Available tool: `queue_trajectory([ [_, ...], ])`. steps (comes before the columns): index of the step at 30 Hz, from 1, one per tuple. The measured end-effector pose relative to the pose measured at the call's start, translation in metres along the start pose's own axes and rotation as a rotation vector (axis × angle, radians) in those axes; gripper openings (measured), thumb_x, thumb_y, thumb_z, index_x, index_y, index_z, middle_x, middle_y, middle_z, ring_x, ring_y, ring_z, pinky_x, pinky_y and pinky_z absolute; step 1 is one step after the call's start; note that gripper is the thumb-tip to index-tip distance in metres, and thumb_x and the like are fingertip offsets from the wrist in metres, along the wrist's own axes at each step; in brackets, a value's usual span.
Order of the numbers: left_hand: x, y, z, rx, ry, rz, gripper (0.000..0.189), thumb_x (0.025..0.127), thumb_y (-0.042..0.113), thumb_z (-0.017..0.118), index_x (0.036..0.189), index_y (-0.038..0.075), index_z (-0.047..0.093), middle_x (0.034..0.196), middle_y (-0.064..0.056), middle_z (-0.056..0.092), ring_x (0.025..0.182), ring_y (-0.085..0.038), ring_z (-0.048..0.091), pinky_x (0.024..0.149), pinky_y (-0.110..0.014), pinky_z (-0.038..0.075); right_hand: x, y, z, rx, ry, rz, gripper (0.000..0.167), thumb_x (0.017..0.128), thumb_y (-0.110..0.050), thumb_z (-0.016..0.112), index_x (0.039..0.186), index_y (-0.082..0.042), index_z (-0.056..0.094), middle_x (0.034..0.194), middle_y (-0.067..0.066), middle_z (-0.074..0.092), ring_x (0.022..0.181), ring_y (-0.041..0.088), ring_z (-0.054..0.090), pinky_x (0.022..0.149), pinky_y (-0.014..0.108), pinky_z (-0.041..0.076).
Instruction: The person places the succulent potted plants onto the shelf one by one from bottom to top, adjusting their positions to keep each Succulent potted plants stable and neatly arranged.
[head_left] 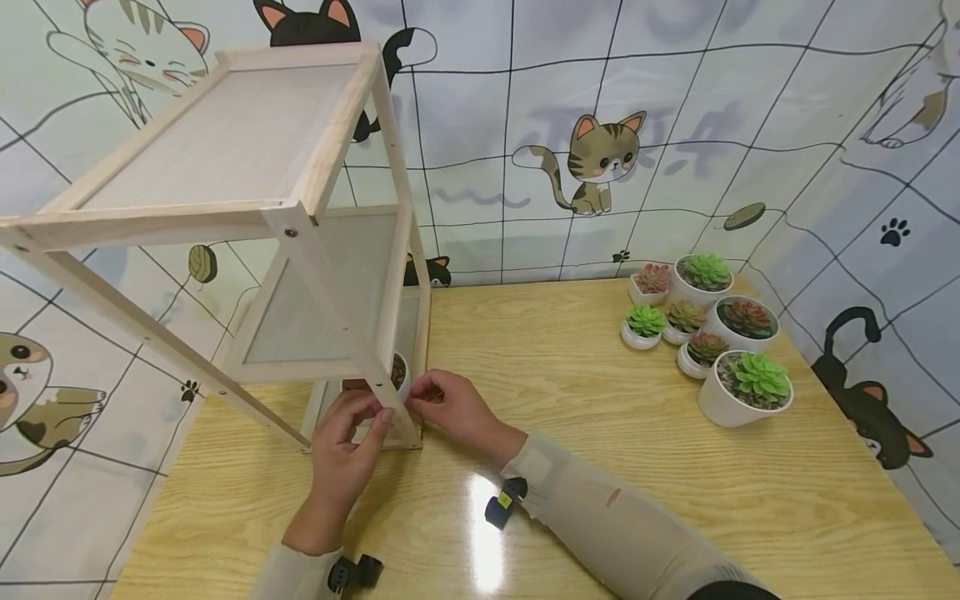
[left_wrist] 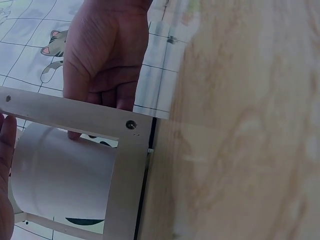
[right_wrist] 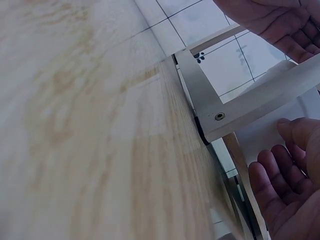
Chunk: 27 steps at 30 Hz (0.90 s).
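Observation:
A white pot (head_left: 405,385) with brownish contents stands inside the bottom level of a pale wooden shelf rack (head_left: 330,287), partly behind its front post. My left hand (head_left: 348,446) reaches in past that post from the front, its fingertips partly hidden, holding the pot's near side. From the right, my right hand (head_left: 457,408) holds the other side, fingers curled and thumb against the wall of the pot. The left wrist view shows the pot (left_wrist: 62,172) between both hands, behind the frame. In the right wrist view, the right thumb (right_wrist: 290,127) touches the white wall.
Several potted succulents (head_left: 705,321), green and reddish, are grouped at the right rear of the wooden table (head_left: 540,392). The rack's upper shelves (head_left: 225,133) rise above the hands at the left. A cat-patterned wall covering (head_left: 480,125) borders the table behind and at the sides.

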<state>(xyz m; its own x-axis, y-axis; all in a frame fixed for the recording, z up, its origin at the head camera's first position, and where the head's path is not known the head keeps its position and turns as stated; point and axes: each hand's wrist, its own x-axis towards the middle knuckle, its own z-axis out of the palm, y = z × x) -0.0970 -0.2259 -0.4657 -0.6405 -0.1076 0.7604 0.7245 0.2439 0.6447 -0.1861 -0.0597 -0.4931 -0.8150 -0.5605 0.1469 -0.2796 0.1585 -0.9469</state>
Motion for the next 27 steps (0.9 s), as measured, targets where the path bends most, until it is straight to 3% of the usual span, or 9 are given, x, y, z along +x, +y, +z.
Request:
queue_trajectory([
  [7,0.0003,0.0004,-0.0003,0.006,-0.003,0.009,0.016,0.086,-0.019,0.070,0.102,-0.016,0.067,0.105,-0.002,0.067,0.099,-0.006,0.064,0.086,-0.013,0.057,0.0005,-0.0020,0.0015,-0.029,-0.001,0.012,0.007,0.097,-0.011,0.073,0.102,-0.006,0.071,0.101,0.008,0.075,0.090,0.008,0.066,0.081,0.020,0.057],
  [27,0.0009,0.0014,-0.0005,0.017,-0.004,-0.018,0.020,0.084,-0.023,0.069,0.102,-0.015,0.068,0.105,0.001,0.067,0.099,-0.005,0.064,0.086,-0.012,0.057,-0.0005,0.0004,-0.0008,-0.002,0.030,0.028,0.005,0.098,-0.011,0.072,0.098,-0.006,0.070,0.098,0.008,0.074,0.086,0.007,0.064,0.077,0.020,0.057],
])
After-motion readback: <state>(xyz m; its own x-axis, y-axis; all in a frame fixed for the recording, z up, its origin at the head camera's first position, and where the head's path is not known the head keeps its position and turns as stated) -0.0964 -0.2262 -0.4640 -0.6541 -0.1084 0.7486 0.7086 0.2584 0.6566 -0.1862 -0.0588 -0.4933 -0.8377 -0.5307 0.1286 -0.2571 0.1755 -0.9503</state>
